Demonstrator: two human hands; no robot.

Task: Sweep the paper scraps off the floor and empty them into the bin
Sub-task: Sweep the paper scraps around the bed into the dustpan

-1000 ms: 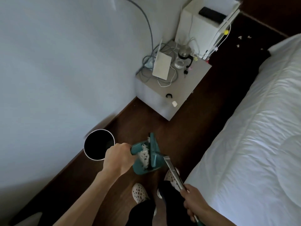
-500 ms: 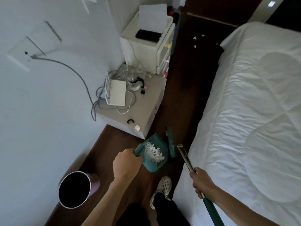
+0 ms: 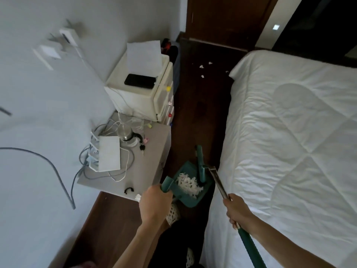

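Head view: the left hand has its fingers closed around the handle of the teal dustpan, which hangs above the dark floor just beside the bed, on the bed's near-left side. A heap of white paper scraps lies in the pan. The right hand has its fingers wrapped around the broom handle, right against the bed's edge; the teal broom head rests over the pan. More loose scraps lie on the floor near the bed's far corner, well apart from the pan. No bin shows here. The low grey desk stands across the floor strip from the bed. To do this step well, I judge, keep the pan level so nothing spills, and pin the heap with the broom head while walking.
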